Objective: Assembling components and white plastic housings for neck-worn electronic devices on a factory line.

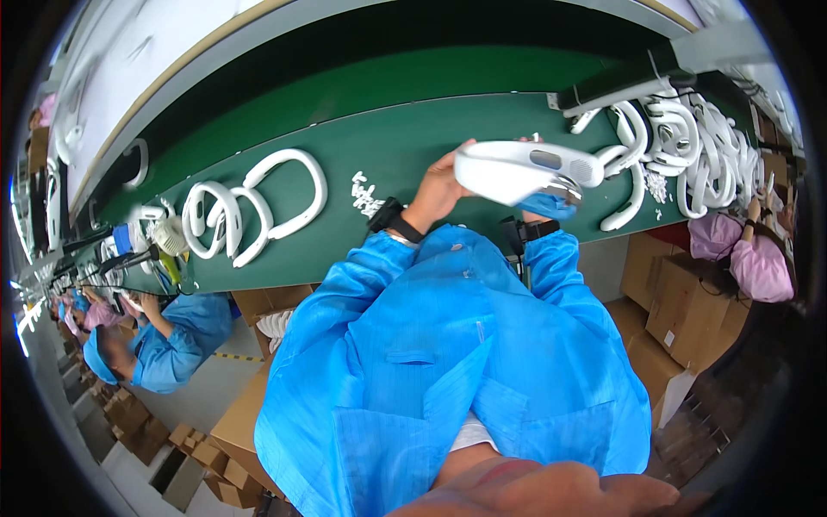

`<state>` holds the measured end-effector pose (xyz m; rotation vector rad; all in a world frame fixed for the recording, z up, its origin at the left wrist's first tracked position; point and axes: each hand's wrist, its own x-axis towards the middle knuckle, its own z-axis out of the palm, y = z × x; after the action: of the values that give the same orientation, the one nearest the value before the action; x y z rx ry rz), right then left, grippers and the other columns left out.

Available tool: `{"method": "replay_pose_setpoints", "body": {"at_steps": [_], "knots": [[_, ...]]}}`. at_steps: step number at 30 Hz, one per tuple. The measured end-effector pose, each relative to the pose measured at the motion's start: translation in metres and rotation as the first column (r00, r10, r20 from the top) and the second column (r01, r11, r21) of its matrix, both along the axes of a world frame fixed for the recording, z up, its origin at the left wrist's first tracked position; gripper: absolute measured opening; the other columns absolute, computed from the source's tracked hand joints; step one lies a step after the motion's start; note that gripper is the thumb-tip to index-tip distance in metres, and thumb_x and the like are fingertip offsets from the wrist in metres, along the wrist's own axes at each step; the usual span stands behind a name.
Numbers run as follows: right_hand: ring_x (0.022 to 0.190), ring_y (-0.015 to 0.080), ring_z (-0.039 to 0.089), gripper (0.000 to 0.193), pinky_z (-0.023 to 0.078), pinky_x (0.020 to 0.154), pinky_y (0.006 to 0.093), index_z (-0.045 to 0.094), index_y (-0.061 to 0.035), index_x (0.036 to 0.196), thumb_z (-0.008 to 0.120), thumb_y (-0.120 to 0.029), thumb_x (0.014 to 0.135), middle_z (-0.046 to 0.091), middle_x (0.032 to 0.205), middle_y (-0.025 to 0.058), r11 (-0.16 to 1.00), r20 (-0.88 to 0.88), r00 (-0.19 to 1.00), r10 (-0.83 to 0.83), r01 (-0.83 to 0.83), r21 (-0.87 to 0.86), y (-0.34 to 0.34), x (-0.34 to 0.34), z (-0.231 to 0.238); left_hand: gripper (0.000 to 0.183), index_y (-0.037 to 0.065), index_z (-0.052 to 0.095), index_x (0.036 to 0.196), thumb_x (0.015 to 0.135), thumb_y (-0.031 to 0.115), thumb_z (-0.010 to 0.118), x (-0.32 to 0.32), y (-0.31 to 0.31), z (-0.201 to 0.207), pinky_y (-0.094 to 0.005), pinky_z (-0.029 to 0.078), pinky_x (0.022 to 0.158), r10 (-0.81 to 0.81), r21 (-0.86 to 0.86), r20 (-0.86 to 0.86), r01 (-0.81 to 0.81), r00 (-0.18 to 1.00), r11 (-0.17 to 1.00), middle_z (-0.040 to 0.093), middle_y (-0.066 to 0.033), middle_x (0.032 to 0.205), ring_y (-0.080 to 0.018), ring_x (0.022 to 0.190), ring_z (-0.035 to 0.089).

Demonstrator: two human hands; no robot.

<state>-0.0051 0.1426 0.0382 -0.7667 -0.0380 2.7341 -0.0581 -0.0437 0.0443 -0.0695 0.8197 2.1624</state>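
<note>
A white curved neck fan (504, 172) with a dark oval opening and a patch of small holes is held up in front of my chest, above the green bench. My left hand (438, 185) grips its left end, with fingers wrapped round the edge. The right hand is mostly hidden behind the neck fan; only a fingertip (536, 138) shows past the upper edge, so its hold is hidden. Below the fan's right part is a shiny blue area (549, 205) that I cannot make out. Both wrists wear black bands.
Several white neck fans (297, 194) lie left on the green bench (379, 138), and a larger pile (689, 142) lies right. Small white parts (365, 196) are scattered near my left hand. Co-workers (177, 345) sit along both sides. Cardboard boxes (685, 297) stand below the bench.
</note>
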Motion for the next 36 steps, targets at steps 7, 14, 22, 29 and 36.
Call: {"method": "replay_pose_setpoints", "body": {"at_steps": [7,14,22,29,36], "knots": [[0.077,0.0242,0.058,0.019,0.047,0.086,0.0398,0.055,-0.0008,0.103,0.053,-0.014,0.090,0.059,0.087,0.0119,0.949,-0.078,0.997,-0.002,0.027,0.314,0.080,0.009,0.026,0.055,-0.005,0.031,0.134,0.089,0.012,0.056,0.038,0.043,0.037,-0.0373,0.054,0.080,-0.440,-0.119,0.164,0.461,0.883,0.880,0.058,-0.0181,0.113,-0.0254,0.098,0.062],[0.074,0.0144,0.060,0.016,0.053,0.071,0.0266,0.061,0.0010,0.103,0.057,-0.005,0.088,0.063,0.087,0.0089,0.714,0.235,0.953,-0.190,-0.030,0.700,0.096,0.021,0.053,0.030,-0.002,0.051,0.120,0.092,0.010,0.050,0.049,0.100,0.004,-0.0361,0.053,0.079,-0.176,-0.172,0.105,0.192,0.979,0.966,0.061,-0.0140,0.108,-0.0239,0.089,0.064],[0.061,0.0077,0.056,0.006,0.047,0.052,0.0215,0.061,0.0011,0.089,0.057,-0.001,0.085,0.060,0.070,0.0030,0.379,0.417,0.862,0.290,-0.503,0.777,0.077,0.055,0.048,0.029,0.005,0.050,0.121,0.097,0.021,0.045,0.046,0.119,0.007,-0.0245,0.047,0.057,-0.190,-0.393,-0.249,0.081,0.950,0.916,0.058,-0.0044,0.089,-0.0102,0.071,0.057],[0.064,0.0022,0.053,0.005,0.042,0.054,0.0186,0.061,0.0004,0.088,0.059,0.001,0.084,0.061,0.074,-0.0023,0.100,0.336,0.922,0.193,-0.359,0.928,0.083,0.057,0.079,0.034,0.000,0.046,0.128,0.098,0.017,0.041,0.056,0.143,0.044,-0.0254,0.049,0.085,0.063,-0.222,0.034,-0.054,0.997,0.974,0.060,-0.0082,0.113,-0.0139,0.096,0.060],[0.065,0.0118,0.058,0.015,0.050,0.060,0.0241,0.062,0.0039,0.100,0.055,-0.003,0.088,0.062,0.078,0.0061,0.717,0.255,0.904,0.344,-0.428,0.549,0.113,0.074,0.035,0.027,-0.002,0.052,0.113,0.094,0.019,0.051,0.057,0.148,0.016,-0.0348,0.057,0.069,-0.057,-0.360,-0.037,0.040,0.998,0.932,0.062,-0.0148,0.100,-0.0224,0.079,0.064]]}}
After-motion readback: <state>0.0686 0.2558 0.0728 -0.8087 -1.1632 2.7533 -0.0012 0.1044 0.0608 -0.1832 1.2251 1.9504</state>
